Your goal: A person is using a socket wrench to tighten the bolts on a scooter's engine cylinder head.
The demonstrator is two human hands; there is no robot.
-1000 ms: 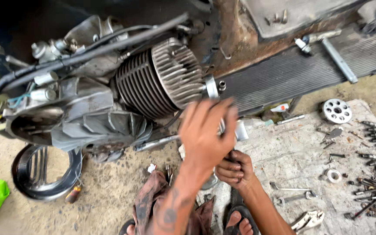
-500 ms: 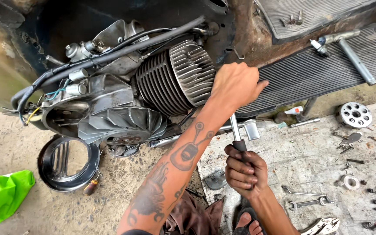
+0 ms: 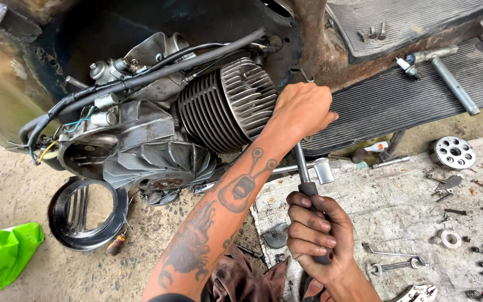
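A scooter engine with a finned grey cylinder [image 3: 227, 109] and a fan cover [image 3: 152, 159] hangs from the rusty body. My left hand [image 3: 303, 109] rests closed over the top end of a long metal wrench [image 3: 303, 168], right beside the cylinder head. My right hand [image 3: 314, 235] grips the wrench's black handle lower down, above the concrete slab [image 3: 398, 212]. The wrench's working end is hidden under my left hand.
A black round cover ring [image 3: 85, 215] lies on the ground at left, beside a green bag [image 3: 1, 254]. Spanners [image 3: 392, 263], sockets, bolts and a drilled round plate [image 3: 451, 152] are scattered on the slab at right. A T-handle tool [image 3: 448, 78] lies on the ribbed floorboard.
My left hand moved from the wrench shaft up to its top end beside the cylinder head. The view shifted, so the engine now sits more to the right.
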